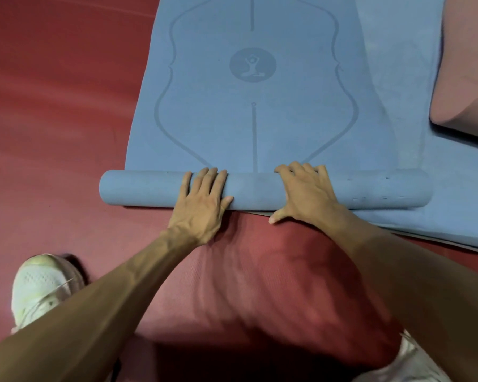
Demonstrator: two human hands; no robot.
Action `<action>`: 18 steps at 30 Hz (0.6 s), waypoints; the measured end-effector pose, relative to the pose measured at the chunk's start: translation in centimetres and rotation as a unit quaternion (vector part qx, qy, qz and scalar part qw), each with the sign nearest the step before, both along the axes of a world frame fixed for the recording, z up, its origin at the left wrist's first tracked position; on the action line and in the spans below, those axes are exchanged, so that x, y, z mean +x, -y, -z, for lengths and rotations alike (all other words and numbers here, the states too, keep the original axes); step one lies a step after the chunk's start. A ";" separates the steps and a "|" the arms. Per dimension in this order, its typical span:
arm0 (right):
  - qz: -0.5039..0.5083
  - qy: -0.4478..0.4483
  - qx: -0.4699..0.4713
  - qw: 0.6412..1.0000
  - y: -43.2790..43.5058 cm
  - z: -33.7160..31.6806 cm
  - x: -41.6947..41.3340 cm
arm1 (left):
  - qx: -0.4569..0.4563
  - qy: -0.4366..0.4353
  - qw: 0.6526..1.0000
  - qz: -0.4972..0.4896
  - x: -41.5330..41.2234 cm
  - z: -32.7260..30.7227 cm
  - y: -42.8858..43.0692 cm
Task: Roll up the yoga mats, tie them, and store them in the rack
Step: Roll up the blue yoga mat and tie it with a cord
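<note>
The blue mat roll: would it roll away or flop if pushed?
The roll looks round, so it likely rolls on easily. The left hand and right hand press it, suggesting it may spring open. Being long, it might sag when lifted.

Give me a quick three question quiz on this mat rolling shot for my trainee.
1. True or false: the blue yoga mat is fully rolled up.
2. Which hands rest on its roll? A. left only B. right only C. both
3. Short answer: what lies under the roll's right end?

Key
1. False: most of it still lies flat beyond the roll.
2. C: the left hand and right hand both rest on it.
3. A second blue mat.
</note>
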State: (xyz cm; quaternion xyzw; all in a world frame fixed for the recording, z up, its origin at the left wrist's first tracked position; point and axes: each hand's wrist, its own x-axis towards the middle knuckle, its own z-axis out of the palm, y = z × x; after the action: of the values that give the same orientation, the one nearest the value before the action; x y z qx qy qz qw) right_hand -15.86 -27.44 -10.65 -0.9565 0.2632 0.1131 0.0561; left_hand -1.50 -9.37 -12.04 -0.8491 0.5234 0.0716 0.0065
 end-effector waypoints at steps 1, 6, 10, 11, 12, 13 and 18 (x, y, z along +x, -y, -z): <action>-0.003 0.000 -0.009 1.000 0.0 0.1 0.1 | 0.007 -0.003 1.000 -0.001 -0.1 0.1 0.0; -0.004 -0.003 -0.005 1.000 0.8 -0.2 0.6 | 0.014 -0.016 1.000 0.000 0.5 -0.5 0.6; 0.003 -0.026 0.036 0.999 1.3 -1.3 1.2 | 0.024 -0.039 0.999 -0.008 0.8 -1.5 0.8; 0.002 -0.030 0.040 0.999 1.2 -1.6 1.4 | 0.028 -0.044 0.999 -0.010 0.7 -1.8 0.8; 0.001 -0.037 0.045 0.998 1.2 -2.0 1.4 | 0.032 -0.048 0.998 -0.012 0.5 -2.2 0.7; -0.001 -0.042 0.053 0.998 1.2 -2.4 1.4 | 0.034 -0.053 0.998 -0.013 0.4 -2.6 0.6; -0.002 -0.079 0.121 0.989 0.3 -3.9 0.3 | 0.045 -0.079 0.996 -0.008 -0.6 -4.5 -0.7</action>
State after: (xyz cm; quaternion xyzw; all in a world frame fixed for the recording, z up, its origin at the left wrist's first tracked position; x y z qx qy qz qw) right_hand -15.51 -27.77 -6.72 -0.9313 0.2491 0.2190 0.1508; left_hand -2.06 -8.66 -7.50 -0.8437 0.5117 0.1622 0.0027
